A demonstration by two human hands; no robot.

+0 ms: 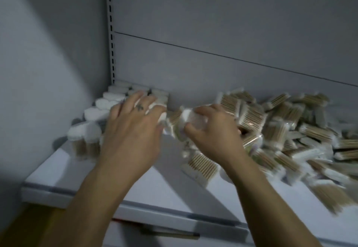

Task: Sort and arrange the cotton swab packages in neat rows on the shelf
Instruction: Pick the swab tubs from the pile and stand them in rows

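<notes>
Right hand [211, 128]: fingers curled round one clear-wrapped package of wooden-stick cotton swabs [179, 123], held just right of the upright white-tipped package rows [96, 111]. Left hand [131, 128]: fingers spread, lying flat on those rows, gripping nothing. Loose package heap [280, 128] further right of the rows. All on the white metal shelf [155, 186]. Image blurred.

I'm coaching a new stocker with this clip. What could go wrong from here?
1. The left hand rests on the upright rows; a shove could topple those at the near end.
2. The right hand grips a package beside the loose pile, whose packages reach near the shelf edge and might slide off.
</notes>
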